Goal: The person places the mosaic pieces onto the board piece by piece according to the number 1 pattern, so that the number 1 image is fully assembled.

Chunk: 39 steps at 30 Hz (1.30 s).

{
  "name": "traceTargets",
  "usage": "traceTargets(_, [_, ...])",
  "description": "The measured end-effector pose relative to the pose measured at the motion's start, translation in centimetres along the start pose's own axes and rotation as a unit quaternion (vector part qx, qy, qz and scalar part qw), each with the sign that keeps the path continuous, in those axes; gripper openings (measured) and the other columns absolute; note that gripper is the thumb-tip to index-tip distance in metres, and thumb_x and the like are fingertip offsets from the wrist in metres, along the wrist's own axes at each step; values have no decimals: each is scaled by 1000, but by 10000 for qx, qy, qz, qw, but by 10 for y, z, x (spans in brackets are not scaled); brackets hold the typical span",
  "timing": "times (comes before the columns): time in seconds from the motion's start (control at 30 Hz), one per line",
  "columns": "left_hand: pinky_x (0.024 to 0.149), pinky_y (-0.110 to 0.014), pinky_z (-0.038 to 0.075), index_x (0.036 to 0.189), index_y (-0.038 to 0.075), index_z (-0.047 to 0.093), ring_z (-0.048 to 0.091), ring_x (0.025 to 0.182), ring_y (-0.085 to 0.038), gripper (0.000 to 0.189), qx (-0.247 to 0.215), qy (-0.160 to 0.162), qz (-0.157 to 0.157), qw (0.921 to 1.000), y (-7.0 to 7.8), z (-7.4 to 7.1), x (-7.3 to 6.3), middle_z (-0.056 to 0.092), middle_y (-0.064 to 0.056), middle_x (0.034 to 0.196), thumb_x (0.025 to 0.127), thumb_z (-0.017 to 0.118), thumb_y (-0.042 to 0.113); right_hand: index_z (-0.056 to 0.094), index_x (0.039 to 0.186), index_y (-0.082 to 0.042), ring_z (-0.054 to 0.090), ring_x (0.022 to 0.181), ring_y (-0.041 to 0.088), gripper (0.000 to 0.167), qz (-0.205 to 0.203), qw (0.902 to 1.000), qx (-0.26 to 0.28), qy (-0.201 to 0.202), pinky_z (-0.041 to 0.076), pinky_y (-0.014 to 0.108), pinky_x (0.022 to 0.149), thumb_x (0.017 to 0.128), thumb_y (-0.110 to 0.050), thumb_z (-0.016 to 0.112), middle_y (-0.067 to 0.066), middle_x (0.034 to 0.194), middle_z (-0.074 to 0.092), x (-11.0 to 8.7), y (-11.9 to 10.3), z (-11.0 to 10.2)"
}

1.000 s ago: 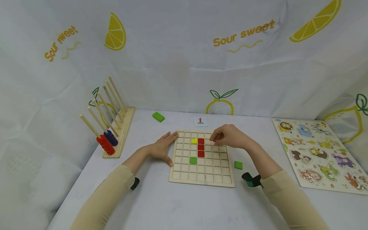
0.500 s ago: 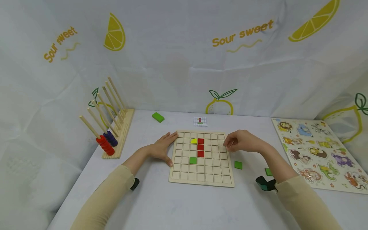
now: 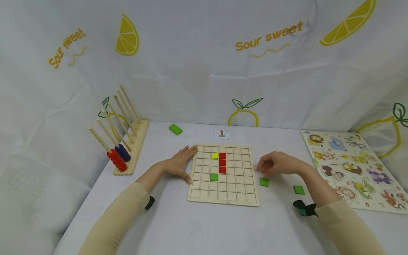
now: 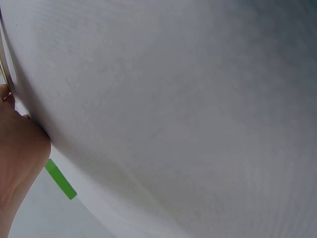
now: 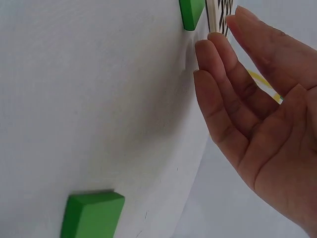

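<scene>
A wooden grid board (image 3: 223, 203) lies in the middle of the head view. In its cells are a yellow quarter-round piece (image 3: 215, 156), a column of red tiles (image 3: 222, 163) and a green square tile (image 3: 214, 177). My left hand (image 3: 176, 165), fingers spread, rests against the board's left edge. Off the right edge, my right hand (image 3: 280, 163) is just above a loose green tile (image 3: 264, 182). Its fingers are gently bent and the right wrist view shows nothing between them. Another green tile (image 3: 299, 190) lies farther right, near the wrist.
Behind the board lies a small printed card (image 3: 222, 134) with a coloured grid pattern. A green block (image 3: 175, 129) is at the back left. A wooden bead-peg abacus (image 3: 140, 141) stands on the left, and an animal puzzle board (image 3: 357, 170) lies on the right.
My right hand has moved right, from over the board to beside the loose green tile. The farther green tile has come into view from behind the arm. My left hand stays put.
</scene>
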<state>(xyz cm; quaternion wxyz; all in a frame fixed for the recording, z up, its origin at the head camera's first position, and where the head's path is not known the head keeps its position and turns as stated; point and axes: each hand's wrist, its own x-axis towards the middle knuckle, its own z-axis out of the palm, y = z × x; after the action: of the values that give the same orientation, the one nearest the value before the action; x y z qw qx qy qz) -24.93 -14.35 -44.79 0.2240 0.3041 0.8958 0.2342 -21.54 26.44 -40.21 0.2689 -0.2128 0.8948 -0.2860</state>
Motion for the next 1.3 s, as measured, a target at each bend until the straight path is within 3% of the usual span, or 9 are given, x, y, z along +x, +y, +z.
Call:
traceTargets(0.37, [127, -58, 2, 160, 8, 6, -10, 157, -36, 131, -3, -47, 4, 10000, 1, -1, 0, -2, -7, 170, 65, 90, 43, 74, 102, -10, 55, 83, 15, 26, -50, 9978, 500, -422, 49, 21, 70, 78, 0, 74, 4, 89, 65, -2, 7, 5])
traceTargets(0.63, [127, -57, 2, 160, 8, 6, -10, 157, -36, 132, 37, -34, -7, 10000, 0, 1, 1, -2, -6, 170, 65, 90, 44, 74, 98, -12, 50, 73, 11, 31, -8, 9979, 437, -483, 44, 21, 63, 72, 5, 75, 2, 82, 56, -1, 11, 8])
traceTargets(1.3, [127, -58, 3, 160, 9, 6, -10, 157, -36, 131, -48, 12, -6, 10000, -1, 0, 0, -1, -6, 170, 65, 91, 41, 71, 90, -15, 47, 75, 14, 27, 178, 9991, 119, -379, 40, 22, 62, 70, 2, 80, 2, 79, 53, 3, 6, 12])
